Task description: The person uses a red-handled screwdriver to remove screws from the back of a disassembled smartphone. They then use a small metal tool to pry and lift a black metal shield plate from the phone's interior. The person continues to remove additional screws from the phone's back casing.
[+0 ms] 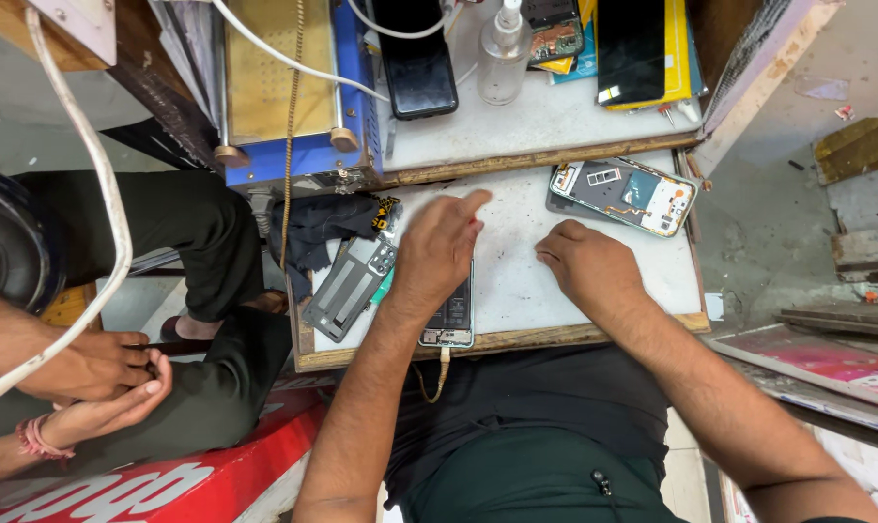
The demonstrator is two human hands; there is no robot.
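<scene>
My left hand (439, 247) hovers with fingers spread over an opened phone (450, 322) that lies on the white work board (516, 281); a thin cable runs from the phone's near end. My right hand (584, 263) rests on the board as a loose fist, holding nothing that I can see. A grey phone back cover (350, 287) lies left of my left hand. A stripped phone frame (625, 195) with exposed parts lies at the board's far right corner.
A dark cloth (327, 225) lies at the board's far left. On the upper shelf are a blue machine (298, 87), a black phone (416, 63), a clear spray bottle (505, 48) and more phones. Another person's clasped hands (105, 383) are at lower left.
</scene>
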